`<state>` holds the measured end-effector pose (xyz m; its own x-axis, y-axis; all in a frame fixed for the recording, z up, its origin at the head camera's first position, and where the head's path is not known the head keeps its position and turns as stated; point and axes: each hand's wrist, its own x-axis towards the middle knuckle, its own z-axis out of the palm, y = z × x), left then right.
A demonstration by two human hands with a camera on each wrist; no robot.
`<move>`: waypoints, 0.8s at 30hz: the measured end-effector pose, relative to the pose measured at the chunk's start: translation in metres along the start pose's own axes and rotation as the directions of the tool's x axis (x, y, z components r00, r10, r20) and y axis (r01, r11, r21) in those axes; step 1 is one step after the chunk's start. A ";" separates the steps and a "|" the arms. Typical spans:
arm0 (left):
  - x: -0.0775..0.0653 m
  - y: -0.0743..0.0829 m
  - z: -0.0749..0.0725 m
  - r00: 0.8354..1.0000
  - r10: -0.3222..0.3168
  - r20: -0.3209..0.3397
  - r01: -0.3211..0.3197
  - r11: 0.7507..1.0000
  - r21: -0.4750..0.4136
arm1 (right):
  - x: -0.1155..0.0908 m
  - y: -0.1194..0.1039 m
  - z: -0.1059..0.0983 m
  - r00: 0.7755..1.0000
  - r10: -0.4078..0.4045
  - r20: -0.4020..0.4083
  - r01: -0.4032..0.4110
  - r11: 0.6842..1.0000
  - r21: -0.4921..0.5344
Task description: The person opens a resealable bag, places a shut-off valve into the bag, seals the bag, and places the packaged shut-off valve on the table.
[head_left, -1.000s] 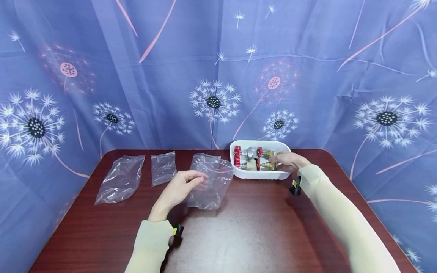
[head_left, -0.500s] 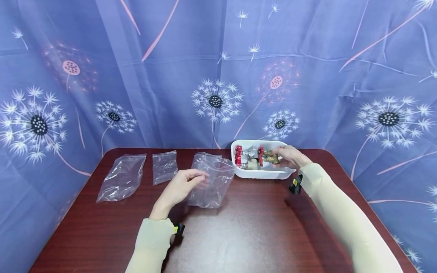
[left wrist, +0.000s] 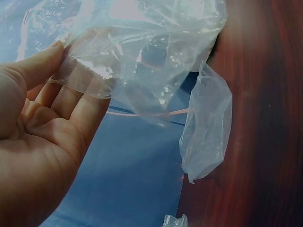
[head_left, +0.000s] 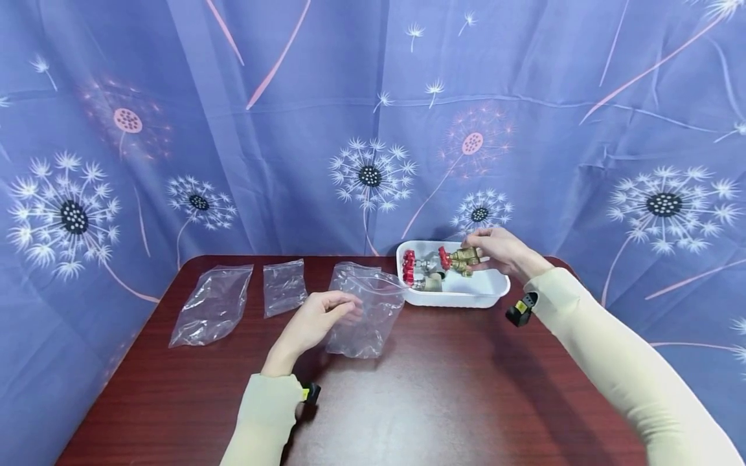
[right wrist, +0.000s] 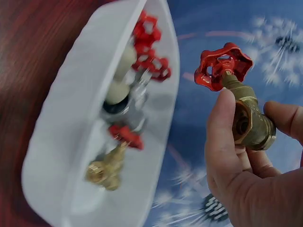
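Note:
My right hand holds a brass gate valve with a red handwheel by its body, raised over the white tray. Thumb and fingers press on opposite sides of the brass. A second brass valve with a red wheel lies in the tray below, beside silver-coloured valves that also have red wheels. My left hand pinches the edge of a clear zip bag between thumb and fingers. In the left wrist view the bag hangs out from the fingertips and partly covers them.
Two more clear bags lie flat at the table's back left: a larger bag and a smaller bag. Another bag lies behind the held one. A blue dandelion-print curtain stands behind the dark red-brown table.
My right hand has lifted the brass valve up out of the tray's right part, its other brass valve staying below. My left hand keeps its pinch on the bag, nearly still.

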<state>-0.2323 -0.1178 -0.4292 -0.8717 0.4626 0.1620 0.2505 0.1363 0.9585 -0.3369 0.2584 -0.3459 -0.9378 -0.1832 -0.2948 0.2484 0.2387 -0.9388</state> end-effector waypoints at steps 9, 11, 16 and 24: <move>0.003 -0.002 0.003 1.000 -0.023 -0.006 0.023 0.999 -0.022 | -0.029 -0.031 0.039 0.988 -0.129 0.087 0.134 0.989 -0.058; 0.003 -0.002 0.004 1.000 -0.023 -0.007 0.023 1.000 -0.014 | -0.035 -0.036 0.049 0.983 -0.157 0.097 0.165 0.983 -0.083; 0.002 -0.003 0.005 1.000 -0.018 -0.016 0.018 1.000 -0.004 | -0.045 -0.043 0.075 0.969 -0.215 0.120 0.235 0.955 -0.181; 0.004 -0.004 0.009 1.000 0.008 0.002 -0.008 1.000 0.001 | -0.052 -0.047 0.097 0.909 -0.381 0.168 0.417 0.831 -0.370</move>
<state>-0.2333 -0.1088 -0.4345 -0.8686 0.4658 0.1689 0.2576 0.1333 0.9570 -0.2766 0.1643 -0.3040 -0.9066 -0.4178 0.0599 -0.2739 0.4743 -0.8366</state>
